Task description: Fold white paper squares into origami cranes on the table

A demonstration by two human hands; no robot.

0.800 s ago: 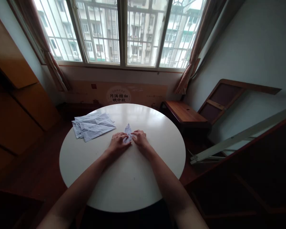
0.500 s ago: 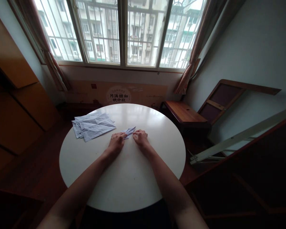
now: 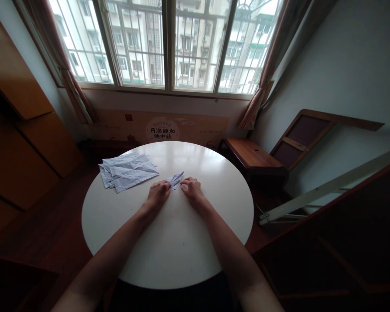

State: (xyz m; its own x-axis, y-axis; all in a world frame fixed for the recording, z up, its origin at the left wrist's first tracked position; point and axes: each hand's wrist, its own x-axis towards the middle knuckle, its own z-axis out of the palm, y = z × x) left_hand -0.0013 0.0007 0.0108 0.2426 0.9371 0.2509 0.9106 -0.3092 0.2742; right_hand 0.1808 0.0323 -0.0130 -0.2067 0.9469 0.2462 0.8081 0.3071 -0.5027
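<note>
A small piece of folded paper (image 3: 176,180), greyish-white with pointed flaps, lies on the table between my hands. My left hand (image 3: 160,190) is closed on its left side, fingers curled and pressed together. At its right edge, my right hand (image 3: 191,187) has its fingers bent in a pinch close to a flap. Whether the right fingertips grip the paper is too small to make out. Both forearms reach in from the near edge.
The round white table (image 3: 156,251) carries a pile of creased paper sheets (image 3: 133,173) at its far left. A wooden chair (image 3: 253,151) stands beyond the right edge. Behind are a printed cardboard panel (image 3: 117,125) and a barred window (image 3: 139,47).
The hands stay almost in place. The right hand's fingers have shifted slightly, and the folded paper's upper tip sits a little further left.
</note>
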